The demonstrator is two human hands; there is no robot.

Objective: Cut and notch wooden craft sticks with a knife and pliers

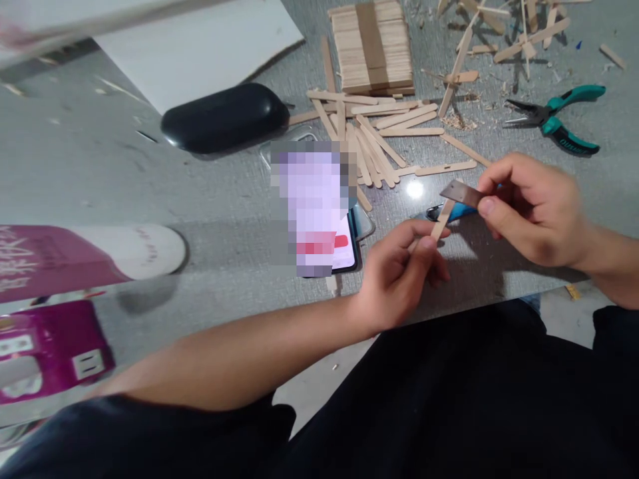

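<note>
Head camera, single view: worn on the head, facing forward and down; close range; left hand (399, 271) and right hand (542, 209) right of centre, dark clothing (449, 392) near, tabletop (224, 199) beyond.

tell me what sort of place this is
Looks like a craft work table: loose wooden sticks beside a banded stack of them, teal-handled pliers, and a flat, blade-like metal piece in the right hand.
</note>
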